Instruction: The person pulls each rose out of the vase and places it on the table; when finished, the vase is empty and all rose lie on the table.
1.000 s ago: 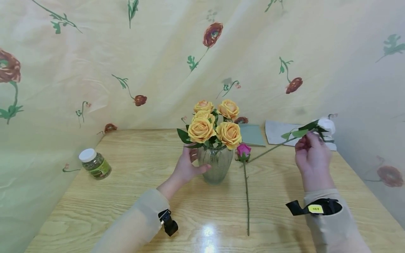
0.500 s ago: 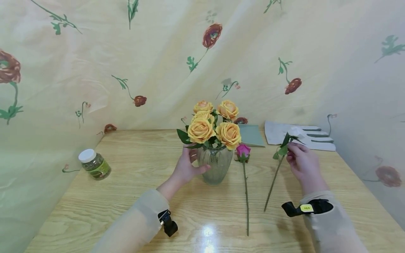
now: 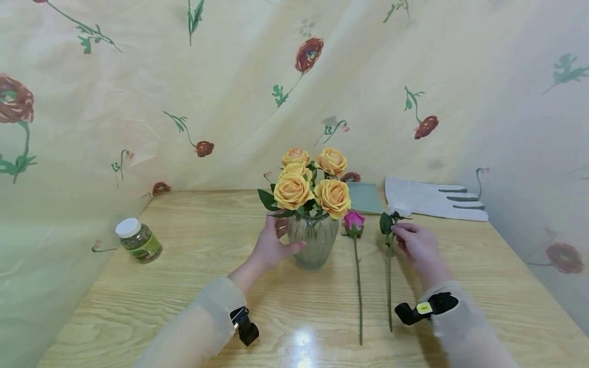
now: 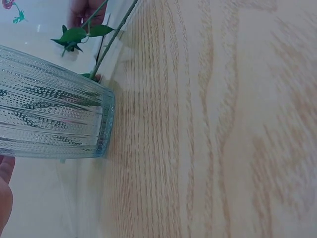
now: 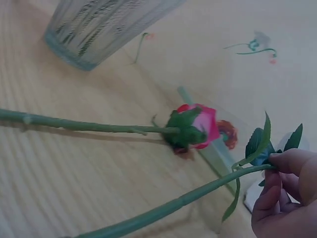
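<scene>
A ribbed clear glass vase [image 3: 315, 248] stands on the table with several yellow roses [image 3: 293, 191] in it. My left hand [image 3: 271, 245] holds its left side, thumb in front; the left wrist view shows the vase [image 4: 49, 109] and part of that hand [image 4: 4, 196]. To the right, my right hand [image 3: 418, 248] pinches a white rose [image 3: 399, 210] just under its bloom, the stem [image 3: 389, 291] pointing down towards me. The right wrist view shows fingertips on this green stem [image 5: 188, 198], the bloom mostly hidden. Between vase and white rose lies a pink rose [image 3: 354, 221].
A white-lidded jar [image 3: 138, 240] lies tilted at the left. Behind the flowers are a pale green flat sheet [image 3: 365, 198] and a white glove [image 3: 428, 198] with dark finger lines. Flowered cloth [image 3: 239, 92] hangs along the table's back and sides.
My right hand has brought the white rose leftward and nearer, off the glove area, and its stem has swung from pointing left to pointing towards me. The left hand stays on the vase.
</scene>
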### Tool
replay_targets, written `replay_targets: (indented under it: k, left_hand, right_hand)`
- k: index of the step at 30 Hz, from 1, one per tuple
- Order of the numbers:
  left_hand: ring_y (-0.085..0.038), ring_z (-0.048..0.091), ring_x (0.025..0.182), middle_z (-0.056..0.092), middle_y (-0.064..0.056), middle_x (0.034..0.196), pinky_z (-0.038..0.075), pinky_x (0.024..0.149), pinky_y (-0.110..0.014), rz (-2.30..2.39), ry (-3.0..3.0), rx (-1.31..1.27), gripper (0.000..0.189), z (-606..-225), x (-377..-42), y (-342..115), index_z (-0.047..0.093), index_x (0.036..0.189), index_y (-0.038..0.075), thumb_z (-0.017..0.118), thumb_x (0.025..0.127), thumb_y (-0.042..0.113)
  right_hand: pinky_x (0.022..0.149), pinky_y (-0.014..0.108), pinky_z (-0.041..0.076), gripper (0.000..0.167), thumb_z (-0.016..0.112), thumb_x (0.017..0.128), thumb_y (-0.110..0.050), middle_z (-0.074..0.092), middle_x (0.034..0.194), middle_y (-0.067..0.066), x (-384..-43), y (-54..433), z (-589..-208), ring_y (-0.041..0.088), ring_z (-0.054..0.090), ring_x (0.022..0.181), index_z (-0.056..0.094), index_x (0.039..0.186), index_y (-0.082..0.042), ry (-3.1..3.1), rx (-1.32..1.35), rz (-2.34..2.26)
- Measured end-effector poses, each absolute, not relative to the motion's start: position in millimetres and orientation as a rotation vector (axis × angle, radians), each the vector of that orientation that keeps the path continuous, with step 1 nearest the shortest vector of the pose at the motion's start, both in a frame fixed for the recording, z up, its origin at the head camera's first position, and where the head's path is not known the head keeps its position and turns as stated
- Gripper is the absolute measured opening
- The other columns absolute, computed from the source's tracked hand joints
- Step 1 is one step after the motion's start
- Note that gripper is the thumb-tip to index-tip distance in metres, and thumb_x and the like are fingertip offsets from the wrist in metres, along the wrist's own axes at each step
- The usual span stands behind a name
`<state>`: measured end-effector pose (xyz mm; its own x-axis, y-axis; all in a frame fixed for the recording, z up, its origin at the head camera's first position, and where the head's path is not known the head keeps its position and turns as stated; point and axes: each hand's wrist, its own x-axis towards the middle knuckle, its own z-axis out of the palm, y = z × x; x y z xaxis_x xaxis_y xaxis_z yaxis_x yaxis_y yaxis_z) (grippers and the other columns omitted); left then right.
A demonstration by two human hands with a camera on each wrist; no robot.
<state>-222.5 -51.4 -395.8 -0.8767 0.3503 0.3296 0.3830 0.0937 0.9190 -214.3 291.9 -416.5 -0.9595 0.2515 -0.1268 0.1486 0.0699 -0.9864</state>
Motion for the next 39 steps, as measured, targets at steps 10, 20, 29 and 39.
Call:
replay_targets:
  k: [10,20,29,39]
  left_hand:
    - [-0.031,0.04,0.124,0.031,-0.016,0.141,0.035,0.105,-0.04,-1.968,-2.307,-0.774,0.084,-396.3,-222.0,-52.4,0.018,0.14,0.009,0.074,0.077,0.004]
    - [-0.032,0.04,0.123,0.03,-0.015,0.141,0.035,0.104,-0.04,-1.968,-2.26,-0.834,0.087,-398.4,-222.8,-53.2,0.017,0.14,0.008,0.077,0.078,0.015]
    - [-0.035,0.037,0.125,0.026,-0.02,0.142,0.034,0.105,-0.042,-1.985,-2.281,-0.817,0.089,-398.7,-224.6,-52.2,0.013,0.142,0.005,0.073,0.076,0.0]
    - [-0.03,0.041,0.123,0.032,-0.016,0.141,0.035,0.104,-0.038,-1.948,-2.276,-0.806,0.083,-399.8,-224.0,-52.5,0.018,0.14,0.008,0.073,0.077,0.003]
  right_hand:
    - [0.065,0.02,0.048,0.045,0.057,0.094,-0.023,0.059,0.09,-0.002,-218.8,275.1,-433.1,0.004,0.053,0.073,0.053,0.126,0.008,-2.461,-0.471,1.839]
    - [0.061,0.018,0.049,0.04,0.058,0.093,-0.02,0.058,0.111,0.014,-222.0,265.1,-441.8,0.003,0.054,0.068,0.056,0.122,0.007,-2.481,-0.547,1.744]
    - [0.059,0.019,0.047,0.036,0.06,0.091,-0.022,0.062,0.098,0.009,-221.1,262.4,-442.1,0.007,0.054,0.068,0.062,0.116,0.004,-2.521,-0.567,1.569]
    - [0.067,0.023,0.05,0.047,0.057,0.092,-0.039,0.061,0.112,0.012,-210.8,262.9,-424.9,0.018,0.059,0.087,0.06,0.122,-0.003,-2.502,-0.558,1.57]
